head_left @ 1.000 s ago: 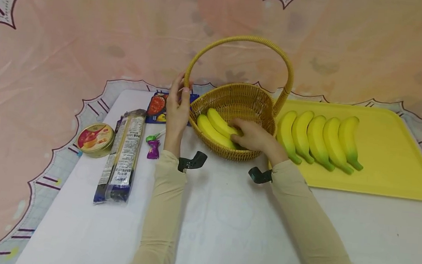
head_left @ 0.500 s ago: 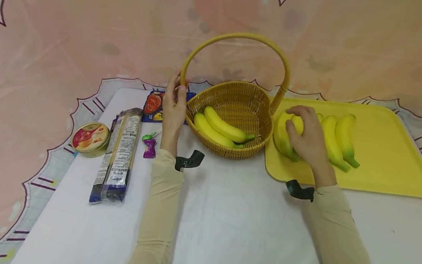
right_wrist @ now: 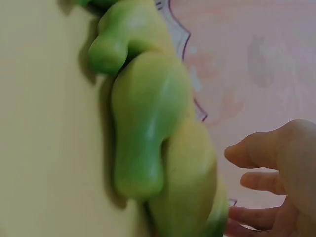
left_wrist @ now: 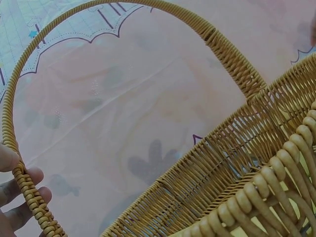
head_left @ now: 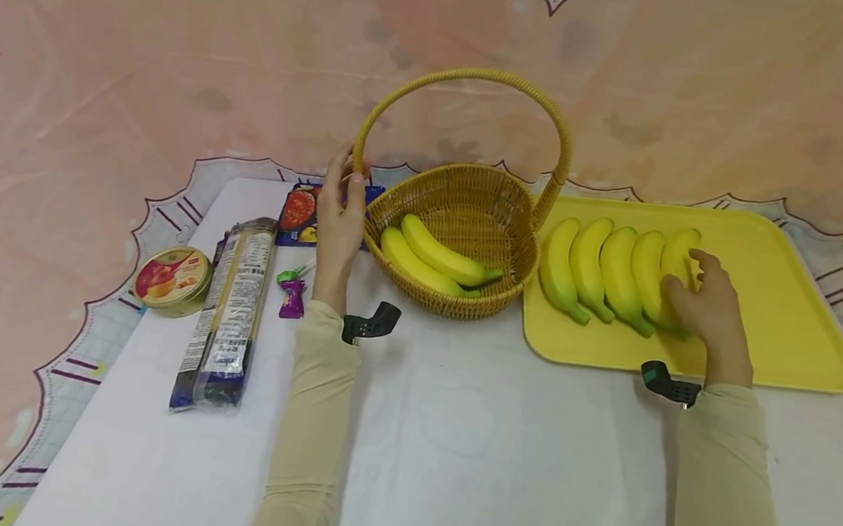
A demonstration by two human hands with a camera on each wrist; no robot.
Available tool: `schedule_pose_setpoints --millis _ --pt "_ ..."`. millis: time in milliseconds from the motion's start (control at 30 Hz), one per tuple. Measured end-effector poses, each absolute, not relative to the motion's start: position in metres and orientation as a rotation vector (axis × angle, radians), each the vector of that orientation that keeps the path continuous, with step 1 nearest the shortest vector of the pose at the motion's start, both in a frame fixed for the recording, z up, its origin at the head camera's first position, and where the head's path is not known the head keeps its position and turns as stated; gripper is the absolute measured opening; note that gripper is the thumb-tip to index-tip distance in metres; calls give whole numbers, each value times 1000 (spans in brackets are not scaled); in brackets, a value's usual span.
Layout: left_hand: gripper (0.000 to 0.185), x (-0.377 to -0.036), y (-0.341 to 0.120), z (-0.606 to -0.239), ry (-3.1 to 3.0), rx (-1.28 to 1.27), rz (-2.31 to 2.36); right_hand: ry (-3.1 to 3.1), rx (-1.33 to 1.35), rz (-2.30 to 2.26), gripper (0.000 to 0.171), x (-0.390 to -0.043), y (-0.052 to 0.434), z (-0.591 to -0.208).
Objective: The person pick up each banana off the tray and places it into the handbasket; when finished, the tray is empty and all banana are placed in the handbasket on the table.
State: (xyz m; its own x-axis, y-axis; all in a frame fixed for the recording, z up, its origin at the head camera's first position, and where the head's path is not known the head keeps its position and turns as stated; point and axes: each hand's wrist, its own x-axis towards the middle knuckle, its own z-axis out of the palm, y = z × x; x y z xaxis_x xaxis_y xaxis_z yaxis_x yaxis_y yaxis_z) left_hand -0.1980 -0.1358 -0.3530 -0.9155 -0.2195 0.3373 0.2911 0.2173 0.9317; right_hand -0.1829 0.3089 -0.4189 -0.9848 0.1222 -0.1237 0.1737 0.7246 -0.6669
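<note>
- We are seeing the yellow tray (head_left: 784, 336) lying to the right of centre, its long side running left to right and its left end sitting just beside the basket.
- We are finding the basket (head_left: 485, 223) standing upright between the two hands, its handle (head_left: 483, 75) arching over it and two bananas (head_left: 437, 252) lying inside, along its near left wall.
- We are counting a row of five bananas (head_left: 622, 272) on the tray, lying side by side, their long axes running roughly away from the person and their green stems pointing back toward the person.
- We are watching the right hand (head_left: 714, 309) hanging at the right end of that row, thumb and fingers parted and bent, gripping nothing that we are able to make out.
- We are seeing the left hand (head_left: 341, 218) holding the handle low on its left side, thumb and fingers curling round it, well apart from the row.
- We are noting the rightmost banana (head_left: 679, 248) lying to the left of the right hand, clearly the nearer hand; its axis is running front to back, partly behind the thumb. Whether the fingertips are touching it, we are not able to tell.
</note>
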Motion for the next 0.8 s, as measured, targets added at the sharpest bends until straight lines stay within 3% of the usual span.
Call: schedule_pose_setpoints --millis 467,800 --pt "41 -199 -137 -356 -2066 -91 -1776 2683 217 -1087 80 -174 321 -411" --pt "41 -202 -138 -359 -2047 -116 -1808 2647 -162 -943 72 -164 301 -383"
